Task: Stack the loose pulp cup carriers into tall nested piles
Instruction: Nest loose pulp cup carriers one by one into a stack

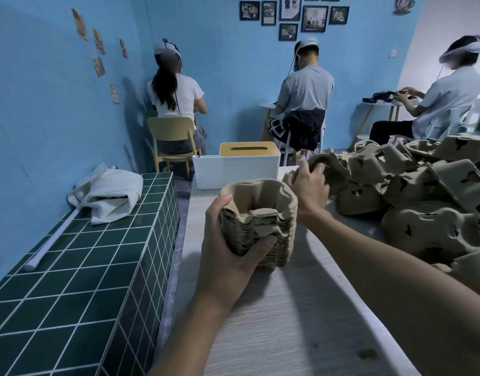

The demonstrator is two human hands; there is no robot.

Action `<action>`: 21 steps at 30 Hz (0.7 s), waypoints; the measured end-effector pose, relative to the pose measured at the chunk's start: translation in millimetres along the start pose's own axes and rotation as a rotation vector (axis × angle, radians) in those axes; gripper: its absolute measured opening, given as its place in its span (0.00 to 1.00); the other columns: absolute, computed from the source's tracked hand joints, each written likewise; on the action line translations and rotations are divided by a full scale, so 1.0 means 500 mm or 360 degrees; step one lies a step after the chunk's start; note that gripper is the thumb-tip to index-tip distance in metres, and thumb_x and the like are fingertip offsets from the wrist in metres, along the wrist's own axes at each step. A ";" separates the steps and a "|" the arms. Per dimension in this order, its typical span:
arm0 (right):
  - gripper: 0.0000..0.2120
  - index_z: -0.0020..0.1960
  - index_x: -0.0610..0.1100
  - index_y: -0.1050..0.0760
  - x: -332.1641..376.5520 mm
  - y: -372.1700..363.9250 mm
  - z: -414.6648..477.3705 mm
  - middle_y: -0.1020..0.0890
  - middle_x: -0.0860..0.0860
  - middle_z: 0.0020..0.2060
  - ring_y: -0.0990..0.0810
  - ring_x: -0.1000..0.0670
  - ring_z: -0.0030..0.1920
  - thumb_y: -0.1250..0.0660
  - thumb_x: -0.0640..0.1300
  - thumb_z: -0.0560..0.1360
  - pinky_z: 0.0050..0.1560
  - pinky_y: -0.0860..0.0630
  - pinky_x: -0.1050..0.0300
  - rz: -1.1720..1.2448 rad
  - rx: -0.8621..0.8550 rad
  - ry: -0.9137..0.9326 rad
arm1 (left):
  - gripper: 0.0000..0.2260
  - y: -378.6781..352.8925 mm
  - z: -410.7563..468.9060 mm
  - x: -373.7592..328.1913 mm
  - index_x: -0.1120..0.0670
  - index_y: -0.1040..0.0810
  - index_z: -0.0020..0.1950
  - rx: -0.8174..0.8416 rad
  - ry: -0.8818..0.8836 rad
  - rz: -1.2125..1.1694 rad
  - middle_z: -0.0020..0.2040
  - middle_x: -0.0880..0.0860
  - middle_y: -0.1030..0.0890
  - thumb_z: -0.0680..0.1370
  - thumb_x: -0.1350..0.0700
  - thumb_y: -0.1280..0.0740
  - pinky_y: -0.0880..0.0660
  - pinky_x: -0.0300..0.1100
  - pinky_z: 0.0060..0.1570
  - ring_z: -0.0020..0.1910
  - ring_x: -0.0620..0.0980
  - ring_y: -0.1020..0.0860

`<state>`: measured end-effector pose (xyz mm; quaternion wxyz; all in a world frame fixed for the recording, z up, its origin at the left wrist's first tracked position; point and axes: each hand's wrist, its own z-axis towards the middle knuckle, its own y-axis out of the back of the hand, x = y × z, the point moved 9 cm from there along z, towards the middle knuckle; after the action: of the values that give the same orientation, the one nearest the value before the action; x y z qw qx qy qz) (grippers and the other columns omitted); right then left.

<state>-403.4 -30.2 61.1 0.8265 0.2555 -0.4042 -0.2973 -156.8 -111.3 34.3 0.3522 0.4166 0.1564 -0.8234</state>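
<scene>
Left hand (225, 253) grips the nested stack (260, 221) on the table (274, 321); right hand (310, 188) grasps a loose carrier (332, 169) at the heap (428, 191) (white box (233, 172): contents hidden).

Nested stack of tan moulded-pulp cup carriers (260, 229), upright, cups facing up, on pale wood-grain table (274, 321); jumbled heap of loose pulp carriers (428, 202) just right, mostly overturned.

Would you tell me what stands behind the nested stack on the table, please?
A white box with a tan slotted lid stands behind the nested stack, which the left hand grips. The stack's top covers part of the box's lower edge; its contents are hidden.
</scene>
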 end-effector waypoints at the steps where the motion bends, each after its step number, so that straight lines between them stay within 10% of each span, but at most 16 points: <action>1: 0.12 0.61 0.42 0.29 0.003 0.010 -0.006 0.30 0.40 0.58 0.27 0.39 0.55 0.42 0.47 0.81 0.54 0.31 0.45 0.0011 -0.0050 0.0014 | 0.35 0.000 0.001 0.001 0.36 0.35 0.67 0.0002 0.0004 0.0001 0.61 0.29 0.28 0.64 0.42 0.23 0.27 0.35 0.60 0.65 0.38 0.27; 12: 0.04 0.44 0.40 0.21 0.028 0.156 -0.176 0.23 0.44 0.47 0.23 0.41 0.39 0.33 0.37 0.70 0.39 0.28 0.53 0.0173 0.0051 0.0785 | 0.33 0.005 -0.001 -0.007 0.36 0.33 0.65 0.0002 0.0027 -0.0037 0.61 0.33 0.25 0.64 0.42 0.22 0.23 0.40 0.58 0.63 0.39 0.25; 16: 0.07 0.43 0.47 0.32 -0.002 0.217 -0.235 0.27 0.52 0.42 0.34 0.50 0.37 0.39 0.36 0.68 0.40 0.33 0.51 0.0189 0.0098 0.0938 | 0.32 0.015 -0.008 -0.009 0.34 0.32 0.63 -0.0022 0.0049 -0.0019 0.66 0.47 0.25 0.64 0.43 0.21 0.23 0.55 0.62 0.65 0.48 0.24; 21: 0.17 0.55 0.51 0.31 -0.040 0.233 -0.278 0.25 0.60 0.46 0.28 0.51 0.48 0.32 0.37 0.70 0.54 0.31 0.47 0.0069 0.0395 0.0970 | 0.32 0.027 -0.029 -0.023 0.38 0.32 0.64 -0.0017 0.0070 -0.0024 0.67 0.47 0.26 0.65 0.45 0.19 0.21 0.51 0.60 0.65 0.46 0.25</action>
<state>-266.2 89.8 52.1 0.8781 0.4227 -0.1768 -0.1381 -134.0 -107.5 35.1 0.3446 0.4316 0.1716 -0.8158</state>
